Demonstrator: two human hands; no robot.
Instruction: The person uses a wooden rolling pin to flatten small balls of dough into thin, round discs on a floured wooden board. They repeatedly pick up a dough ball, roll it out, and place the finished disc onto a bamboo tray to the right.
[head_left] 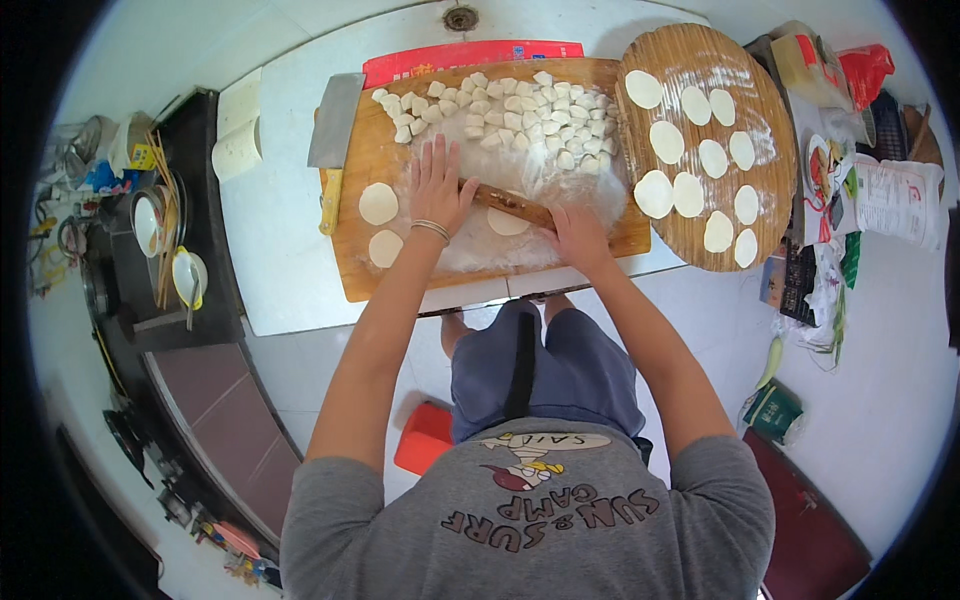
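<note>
A wooden rolling pin (512, 204) lies slantwise across a round dough wrapper (507, 222) on the floured wooden board (365, 275). My left hand (437, 190) is open, its fingers stretched out, with the palm side against the pin's left end. Closed over the right end is my right hand (578, 238), partly hiding that end. Two flat dough rounds, one upper (378, 204) and one lower (385, 248), rest left of my left hand. Many small cut dough pieces (545, 120) are spread over the board's far half, amid loose flour.
A round wooden board (770, 100) with several rolled wrappers overlaps the right side. A cleaver (337, 120) and a yellow-handled tool (330, 200) lie at the left edge. Beyond the board is a red package (470, 55). Bowls and chopsticks (165, 230) stand on the dark left counter.
</note>
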